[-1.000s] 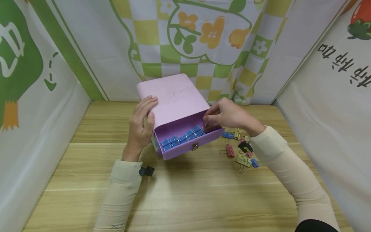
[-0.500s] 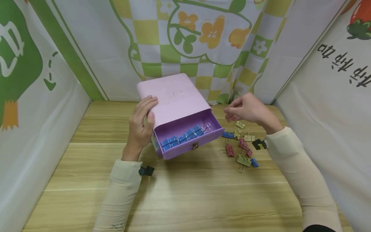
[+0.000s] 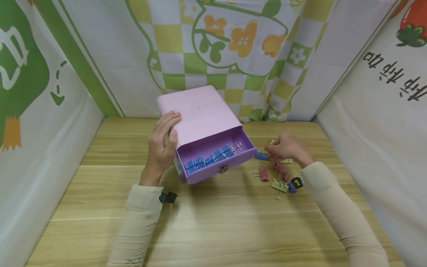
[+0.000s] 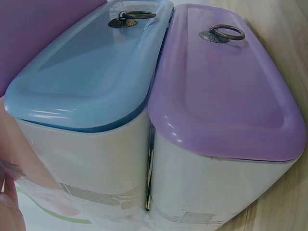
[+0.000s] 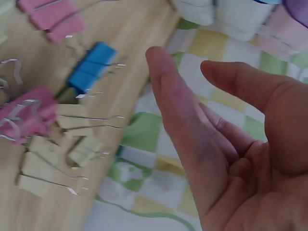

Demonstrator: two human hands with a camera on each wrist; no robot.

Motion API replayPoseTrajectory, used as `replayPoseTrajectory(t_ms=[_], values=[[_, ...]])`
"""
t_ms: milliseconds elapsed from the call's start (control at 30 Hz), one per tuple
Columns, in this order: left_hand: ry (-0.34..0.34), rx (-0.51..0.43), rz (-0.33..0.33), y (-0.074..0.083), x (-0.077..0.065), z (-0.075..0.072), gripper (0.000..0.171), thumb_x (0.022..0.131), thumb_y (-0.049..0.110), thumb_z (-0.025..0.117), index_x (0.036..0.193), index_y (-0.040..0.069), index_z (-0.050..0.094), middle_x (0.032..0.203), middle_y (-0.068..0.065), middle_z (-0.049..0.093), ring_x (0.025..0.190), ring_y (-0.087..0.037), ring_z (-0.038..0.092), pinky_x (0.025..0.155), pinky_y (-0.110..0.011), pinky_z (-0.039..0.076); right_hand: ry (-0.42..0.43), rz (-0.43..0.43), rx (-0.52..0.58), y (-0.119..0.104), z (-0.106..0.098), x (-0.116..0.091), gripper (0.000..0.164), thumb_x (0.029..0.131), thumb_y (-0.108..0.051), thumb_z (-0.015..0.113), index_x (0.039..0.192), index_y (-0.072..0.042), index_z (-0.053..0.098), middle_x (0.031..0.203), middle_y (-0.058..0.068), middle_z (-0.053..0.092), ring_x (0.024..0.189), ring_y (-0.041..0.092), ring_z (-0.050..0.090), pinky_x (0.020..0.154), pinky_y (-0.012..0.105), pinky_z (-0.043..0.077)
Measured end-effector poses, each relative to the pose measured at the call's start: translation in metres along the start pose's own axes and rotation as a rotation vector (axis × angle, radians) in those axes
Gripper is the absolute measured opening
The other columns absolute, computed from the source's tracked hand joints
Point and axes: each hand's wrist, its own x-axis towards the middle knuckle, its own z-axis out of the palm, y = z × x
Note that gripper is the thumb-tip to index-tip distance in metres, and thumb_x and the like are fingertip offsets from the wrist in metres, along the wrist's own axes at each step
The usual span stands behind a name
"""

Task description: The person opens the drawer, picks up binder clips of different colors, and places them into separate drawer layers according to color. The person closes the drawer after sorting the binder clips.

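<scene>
A pink drawer box (image 3: 200, 111) stands in the middle of the table, its top purple drawer (image 3: 203, 177) pulled out. Inside, several blue binder clips (image 3: 210, 160) lie in a row along the drawer front. My left hand (image 3: 161, 144) rests on the box's left top edge with fingers stretched over it. My right hand (image 3: 287, 149) is over a group of loose binder clips right of the box. In the right wrist view its thumb and index finger are apart with nothing between them; nearby lie a blue clip (image 5: 91, 67), a pink clip (image 5: 31, 113) and yellow clips (image 5: 38, 168).
Below the pulled-out drawer, the left wrist view shows a blue drawer front (image 4: 91, 67) and a purple one (image 4: 226, 86), both with ring pulls. A red clip (image 3: 264, 173) and a yellow clip (image 3: 280, 185) lie nearer the front. A checkered curtain (image 3: 193, 81) hangs behind the table.
My right hand has left the drawer's right end, moved right, then come down over the loose clips. The left hand and the box stay in place.
</scene>
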Motion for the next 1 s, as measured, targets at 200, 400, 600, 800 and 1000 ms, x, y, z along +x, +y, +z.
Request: replayPoseTrajectory(t_ms=[200, 400, 600, 800, 1000], values=[[-0.003, 0.005, 0.000, 0.000, -0.002, 0.000, 0.048, 0.098, 0.022, 0.043, 0.134, 0.004, 0.070, 0.144, -0.013, 0.069, 0.146, -0.031, 0.054, 0.130, -0.044, 0.038, 0.040, 0.032, -0.125, 0.014, 0.014, 0.011, 0.041, 0.101, -0.029, 0.065, 0.077, 0.004, 0.073, 0.086, 0.018, 0.081, 0.078, 0.032, 0.080, 0.078, 0.043, 0.068], [0.004, 0.005, 0.007, 0.000, -0.002, 0.000, 0.048, 0.098, 0.021, 0.044, 0.134, 0.004, 0.071, 0.142, -0.013, 0.069, 0.145, -0.032, 0.055, 0.129, -0.044, 0.039, 0.064, 0.050, -0.129, 0.022, 0.027, 0.023, 0.036, 0.100, -0.024, 0.066, 0.071, -0.001, 0.068, 0.070, 0.013, 0.075, 0.062, 0.026, 0.074, 0.062, 0.037, 0.065], [0.003, 0.006, 0.008, 0.000, -0.002, 0.001, 0.048, 0.098, 0.021, 0.044, 0.134, 0.004, 0.071, 0.142, -0.013, 0.069, 0.145, -0.032, 0.055, 0.129, -0.044, 0.039, 0.043, 0.075, -0.137, 0.020, 0.032, 0.030, 0.039, 0.098, -0.024, 0.066, 0.065, -0.004, 0.062, 0.068, 0.016, 0.074, 0.056, 0.025, 0.069, 0.057, 0.036, 0.062], [0.001, 0.005, 0.007, 0.000, -0.001, 0.001, 0.048, 0.098, 0.021, 0.043, 0.134, 0.004, 0.071, 0.142, -0.013, 0.069, 0.146, -0.031, 0.054, 0.129, -0.044, 0.039, 0.005, 0.055, -0.162, 0.013, 0.031, 0.033, 0.034, 0.097, -0.021, 0.067, 0.070, -0.001, 0.065, 0.069, 0.012, 0.074, 0.062, 0.023, 0.070, 0.068, 0.041, 0.066], [-0.003, 0.006, 0.005, 0.000, 0.000, 0.000, 0.049, 0.098, 0.022, 0.043, 0.134, 0.004, 0.070, 0.143, -0.013, 0.069, 0.146, -0.031, 0.054, 0.130, -0.044, 0.038, -0.093, 0.020, -0.041, 0.016, 0.030, 0.040, 0.025, 0.099, -0.017, 0.066, 0.097, 0.006, 0.076, 0.089, 0.017, 0.080, 0.077, 0.027, 0.076, 0.084, 0.047, 0.067]])
